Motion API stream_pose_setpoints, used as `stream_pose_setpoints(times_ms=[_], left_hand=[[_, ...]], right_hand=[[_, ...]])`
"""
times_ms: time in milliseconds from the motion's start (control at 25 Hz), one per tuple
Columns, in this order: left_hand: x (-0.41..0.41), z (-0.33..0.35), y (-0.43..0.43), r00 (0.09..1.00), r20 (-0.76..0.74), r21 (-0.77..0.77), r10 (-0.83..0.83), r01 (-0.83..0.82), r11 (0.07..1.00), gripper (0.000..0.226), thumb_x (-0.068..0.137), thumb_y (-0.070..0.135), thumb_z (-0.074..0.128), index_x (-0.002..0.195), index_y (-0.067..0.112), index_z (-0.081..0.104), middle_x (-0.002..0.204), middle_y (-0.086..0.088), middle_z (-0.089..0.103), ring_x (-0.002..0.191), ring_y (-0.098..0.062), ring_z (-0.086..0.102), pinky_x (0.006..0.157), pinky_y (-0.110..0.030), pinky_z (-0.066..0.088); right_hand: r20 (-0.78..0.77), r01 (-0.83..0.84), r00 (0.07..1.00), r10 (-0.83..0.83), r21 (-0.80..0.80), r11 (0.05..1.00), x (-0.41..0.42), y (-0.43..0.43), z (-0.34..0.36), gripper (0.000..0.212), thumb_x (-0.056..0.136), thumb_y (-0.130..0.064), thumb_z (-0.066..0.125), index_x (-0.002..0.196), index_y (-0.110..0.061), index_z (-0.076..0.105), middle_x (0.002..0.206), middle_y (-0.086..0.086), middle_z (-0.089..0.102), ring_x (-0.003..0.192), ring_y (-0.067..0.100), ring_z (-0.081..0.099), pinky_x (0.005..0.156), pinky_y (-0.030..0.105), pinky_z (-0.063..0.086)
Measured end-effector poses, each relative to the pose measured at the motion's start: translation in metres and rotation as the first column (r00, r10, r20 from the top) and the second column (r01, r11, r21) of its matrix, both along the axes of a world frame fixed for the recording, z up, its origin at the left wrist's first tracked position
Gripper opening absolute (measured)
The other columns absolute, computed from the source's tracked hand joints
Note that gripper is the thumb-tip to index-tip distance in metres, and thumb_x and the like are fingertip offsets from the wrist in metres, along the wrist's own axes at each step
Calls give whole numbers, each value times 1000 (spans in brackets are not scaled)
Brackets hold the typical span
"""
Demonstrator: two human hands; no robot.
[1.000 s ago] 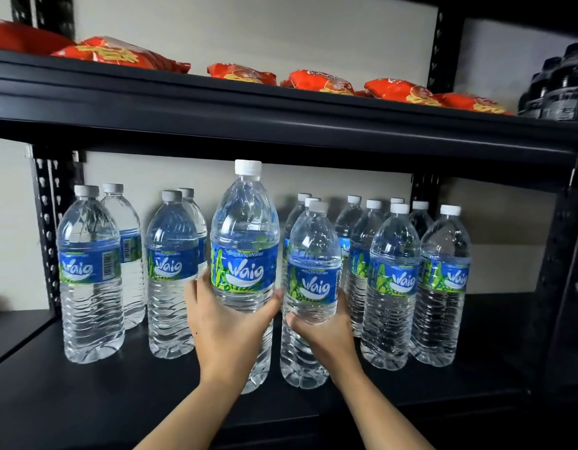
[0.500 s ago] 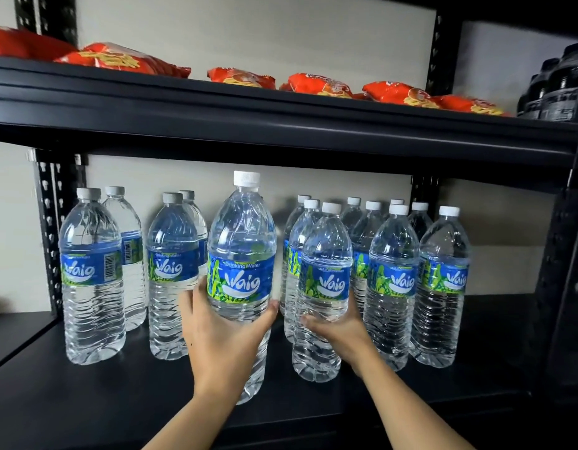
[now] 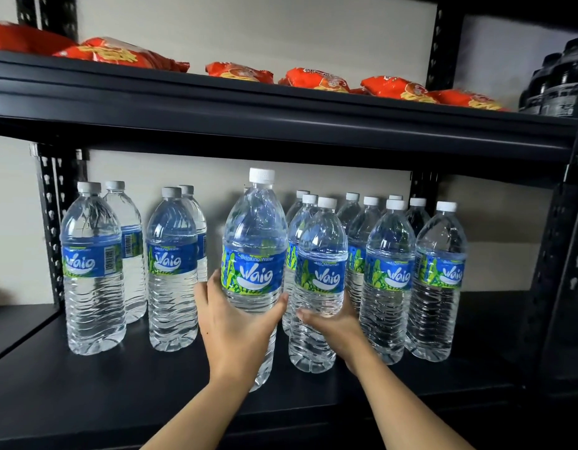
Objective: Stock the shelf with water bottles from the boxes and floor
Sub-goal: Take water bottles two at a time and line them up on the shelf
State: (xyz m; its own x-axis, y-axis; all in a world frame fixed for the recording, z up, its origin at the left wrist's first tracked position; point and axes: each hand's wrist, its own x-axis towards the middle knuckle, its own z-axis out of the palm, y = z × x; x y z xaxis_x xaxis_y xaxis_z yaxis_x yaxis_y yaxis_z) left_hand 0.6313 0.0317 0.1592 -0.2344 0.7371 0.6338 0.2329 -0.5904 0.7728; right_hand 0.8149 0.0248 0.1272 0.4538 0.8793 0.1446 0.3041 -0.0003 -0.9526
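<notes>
Full sealed bottles like these should be treated as pretty heavy for a single hand. The thin ribbed plastic will likely give a little when squeezed, and it may be slick around the label. The ribbed body just under the label is probably the best place to take hold, and the cap is best left alone.

The front bottle is gripped by the left hand right there, with the thumb on one side and the fingers curled round the other. It's held upright over the front of the shelf; whether its base is actually down can't be told. The second bottle is clasped low on its far side by the right hand. It looks to be standing on the shelf, tucked just beside the clustered bottles on the right.
</notes>
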Motion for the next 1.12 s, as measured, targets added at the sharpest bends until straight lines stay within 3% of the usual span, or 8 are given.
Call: stream_pose_setpoints(times_ms=[120, 200, 280, 440, 520, 720, 920, 1120], left_hand=[[1, -4, 1, 1000, 16, -2, 1, -1, 1000, 87, 56, 43, 90, 126, 11, 52, 107, 4, 44, 90, 5, 34, 85, -8, 24], [2, -7, 4, 999, 31, -5, 8, -8, 1000, 88, 57, 42, 91, 128, 9, 50, 108, 3, 43, 90, 7, 31, 84, -4, 20], [3, -9, 7, 999, 29, -5, 14, -14, 1000, 90, 57, 41, 91, 130, 9, 49, 108, 5, 41, 91, 8, 30, 84, -3, 18], [10, -7, 19, 999, 32, -12, 9, -9, 1000, 92, 58, 38, 90, 133, 11, 46, 110, 8, 38, 92, 11, 28, 86, -4, 18], [14, -5, 25, 999, 34, -7, 3, -2, 1000, 89, 57, 37, 90, 131, 12, 48, 111, 8, 38, 93, 12, 27, 87, -3, 18], [22, -8, 37, 999, 32, -30, -15, 16, 999, 82, 57, 37, 90, 125, 13, 51, 113, 5, 41, 87, 12, 28, 86, -4, 20], [20, -28, 43, 999, -22, -83, -40, 38, 996, 86, 56, 43, 90, 126, 15, 48, 111, 9, 38, 90, 9, 29, 89, -11, 25], [9, -38, 50, 975, -122, -156, -183, 163, 974, 111, 50, 45, 93, 140, 18, 34, 124, 10, 39, 113, 2, 35, 101, -18, 27]], right_hand=[[29, 27, 999, -26, -18, 999, 3, 3, -7, 135, 53, -60, 88, 155, -30, 7, 156, 8, 34, 137, 30, 42, 108, 40, 41], [129, 22, 992, -11, -84, 996, 6, 1, -17, 131, 51, -67, 86, 153, -28, 13, 151, 5, 40, 134, 27, 45, 109, 41, 38], [281, -12, 958, 51, -139, 990, 13, -3, -30, 111, 55, -69, 83, 143, -32, 27, 138, -7, 50, 123, 15, 51, 105, 31, 41], [474, -102, 858, 196, -216, 971, 19, -17, -39, 59, 68, -63, 77, 115, -47, 46, 111, -29, 60, 98, -13, 57, 77, 2, 37], [579, -97, 779, 240, -267, 959, 21, -20, -40, 44, 71, -67, 71, 107, -54, 47, 110, -29, 58, 96, -13, 54, 79, 2, 37], [629, -70, 749, 210, -240, 968, 29, -14, -51, 73, 66, -80, 62, 128, -44, 51, 126, -21, 58, 114, 1, 55, 96, 26, 45], [632, -49, 749, 197, -245, 968, 31, -10, -54, 89, 61, -86, 59, 136, -41, 44, 136, -16, 55, 121, 7, 54, 99, 30, 45], [640, -8, 750, 169, -246, 969, 31, -12, -58, 92, 58, -89, 58, 135, -38, 46, 132, -14, 58, 119, 10, 56, 96, 30, 46]])
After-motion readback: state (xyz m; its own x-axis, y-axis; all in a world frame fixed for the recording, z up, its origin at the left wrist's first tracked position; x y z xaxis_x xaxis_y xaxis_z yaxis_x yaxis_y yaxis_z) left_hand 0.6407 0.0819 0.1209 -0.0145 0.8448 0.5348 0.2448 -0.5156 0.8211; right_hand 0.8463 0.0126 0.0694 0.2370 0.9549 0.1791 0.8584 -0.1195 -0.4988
